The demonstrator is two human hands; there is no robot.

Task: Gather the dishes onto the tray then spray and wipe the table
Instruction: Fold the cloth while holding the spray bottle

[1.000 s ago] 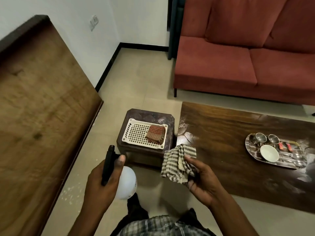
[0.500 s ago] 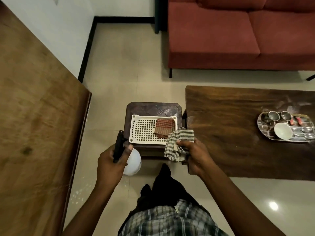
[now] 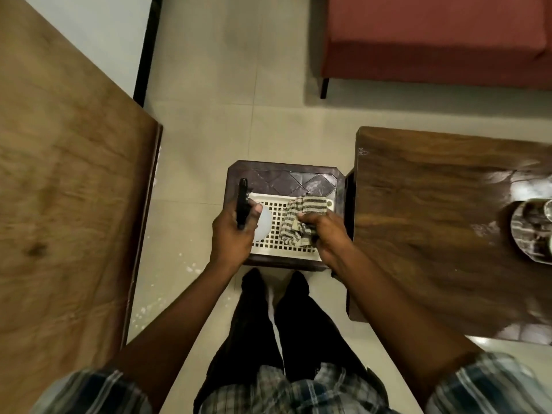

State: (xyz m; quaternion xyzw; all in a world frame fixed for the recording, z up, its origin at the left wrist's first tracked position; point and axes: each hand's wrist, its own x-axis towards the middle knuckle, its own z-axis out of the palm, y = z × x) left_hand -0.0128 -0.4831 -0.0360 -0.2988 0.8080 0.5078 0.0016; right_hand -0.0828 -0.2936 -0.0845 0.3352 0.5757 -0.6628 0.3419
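Left hand (image 3: 231, 234) grips white black-nozzled spray bottle (image 3: 263, 224), right hand (image 3: 325, 231) clutches striped grey cloth (image 3: 295, 219) over white perforated plastic basket (image 3: 277, 245).

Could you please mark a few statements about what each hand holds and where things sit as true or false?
1. The left hand grips a white spray bottle with a black trigger head. True.
2. The right hand is empty. False: it clutches a grey striped cloth.
3. Both hands are over the white perforated plastic basket. True.
4. The basket sits on the red sofa. False: it rests on a small dark stool.
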